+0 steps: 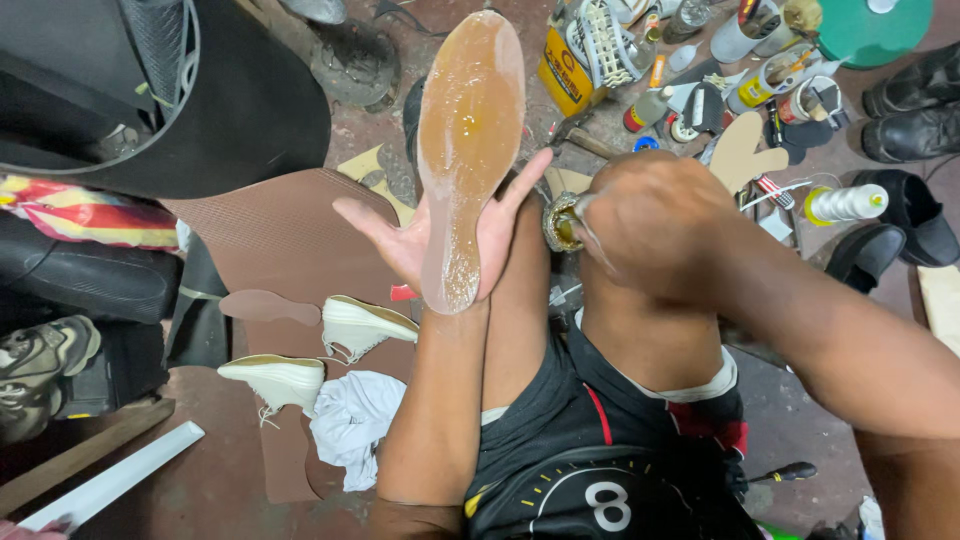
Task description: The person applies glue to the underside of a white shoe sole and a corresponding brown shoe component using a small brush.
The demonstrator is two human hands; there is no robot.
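A long shoe sole (465,150), translucent amber-brown and glossy with wet glue, lies flat on the left hand (440,240), whose fingers are spread wide open beneath it. The right hand (650,225) is closed around a small glue tin (560,222) just beside the sole.

Glue-coated sole (467,150) lies flat, underside up, on an open palm.
Tan, glossy, toe pointing away; a small glue tin (562,222) stands just beside it.
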